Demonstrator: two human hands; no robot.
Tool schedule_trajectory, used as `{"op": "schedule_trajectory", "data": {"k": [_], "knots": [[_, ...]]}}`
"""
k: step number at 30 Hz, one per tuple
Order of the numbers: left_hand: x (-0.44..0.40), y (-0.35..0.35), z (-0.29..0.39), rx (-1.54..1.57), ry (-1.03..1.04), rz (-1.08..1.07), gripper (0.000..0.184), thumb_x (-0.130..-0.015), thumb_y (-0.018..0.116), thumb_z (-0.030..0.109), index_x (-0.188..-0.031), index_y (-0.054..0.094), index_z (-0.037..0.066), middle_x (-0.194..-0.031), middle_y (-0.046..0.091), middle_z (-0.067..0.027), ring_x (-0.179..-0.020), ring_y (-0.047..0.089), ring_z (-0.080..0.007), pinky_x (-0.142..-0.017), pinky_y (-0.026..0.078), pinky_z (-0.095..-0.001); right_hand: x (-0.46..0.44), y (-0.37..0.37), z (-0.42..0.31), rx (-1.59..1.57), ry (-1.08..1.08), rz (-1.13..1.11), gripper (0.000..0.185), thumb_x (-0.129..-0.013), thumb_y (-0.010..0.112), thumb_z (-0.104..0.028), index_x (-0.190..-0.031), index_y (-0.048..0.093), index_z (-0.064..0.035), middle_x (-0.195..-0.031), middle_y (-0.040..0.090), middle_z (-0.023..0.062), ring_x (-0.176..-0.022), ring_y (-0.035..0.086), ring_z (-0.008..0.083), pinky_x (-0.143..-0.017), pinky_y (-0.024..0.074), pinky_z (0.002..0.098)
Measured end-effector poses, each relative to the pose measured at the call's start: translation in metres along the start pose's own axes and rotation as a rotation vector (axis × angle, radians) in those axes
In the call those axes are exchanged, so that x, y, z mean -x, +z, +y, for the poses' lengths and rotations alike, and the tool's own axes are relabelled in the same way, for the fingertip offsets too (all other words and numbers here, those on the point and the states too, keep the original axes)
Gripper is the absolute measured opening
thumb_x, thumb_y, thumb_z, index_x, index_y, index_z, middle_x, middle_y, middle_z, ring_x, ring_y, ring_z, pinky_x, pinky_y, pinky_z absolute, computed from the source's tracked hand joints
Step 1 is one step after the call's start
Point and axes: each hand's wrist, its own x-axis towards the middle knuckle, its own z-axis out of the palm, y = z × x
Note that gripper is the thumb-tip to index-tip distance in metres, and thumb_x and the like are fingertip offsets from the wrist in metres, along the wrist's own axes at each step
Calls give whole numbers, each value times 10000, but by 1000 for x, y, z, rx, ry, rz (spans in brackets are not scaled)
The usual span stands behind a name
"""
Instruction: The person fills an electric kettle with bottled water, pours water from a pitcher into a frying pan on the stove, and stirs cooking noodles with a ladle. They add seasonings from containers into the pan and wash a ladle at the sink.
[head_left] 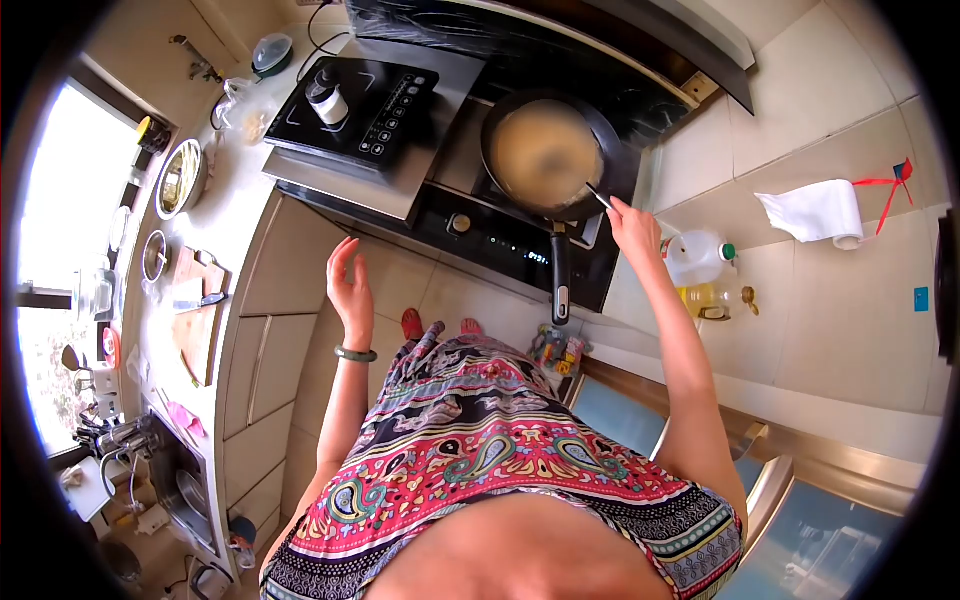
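Note:
A black frying pan stands on the gas stove, its handle pointing toward me. Pale brownish liquid covers most of its base. My right hand is closed around the end of a thin utensil, whose tip reaches the pan's near right rim. What the tip touches is too small to tell. My left hand is raised in front of the counter edge, left of the stove, fingers apart and holding nothing. A bracelet circles that wrist.
An induction cooker with a small white-labelled jar sits left of the stove. Bottles stand right of it, below a paper roll. On the left counter lie a cutting board, a knife and a metal bowl.

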Motion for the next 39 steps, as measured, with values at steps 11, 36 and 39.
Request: {"op": "schedule_trajectory", "data": {"k": [11, 36, 39], "knots": [[7, -13, -5, -49, -53, 54, 211, -915, 583, 67, -1110, 657, 97, -1234, 620, -39, -1052, 574, -168, -856, 417, -288, -77, 41, 23, -155, 95, 224, 250, -890, 602, -286, -1024, 720, -112, -829, 663, 218, -776, 641, 410, -688, 515, 495], [6, -6, -9, 26, -51, 21, 206, -920, 571, 49, -1107, 656, 65, -1241, 602, -80, -1089, 577, -198, -876, 447, -294, -42, -23, 59, -1477, 892, -994, 397, -1028, 390, -365, -1101, 594, -34, -571, 356, -95, -382, 234, -20, -313, 187, 149], [7, -6, -7, 41, -47, 24, 206, -922, 568, 45, -1109, 655, 61, -1236, 604, -80, -1089, 577, -193, -882, 446, -293, -53, -28, 71, -1361, 917, -925, 395, -1024, 407, -365, -1129, 592, -32, -568, 348, -93, -385, 233, -20, -318, 191, 150]]}}
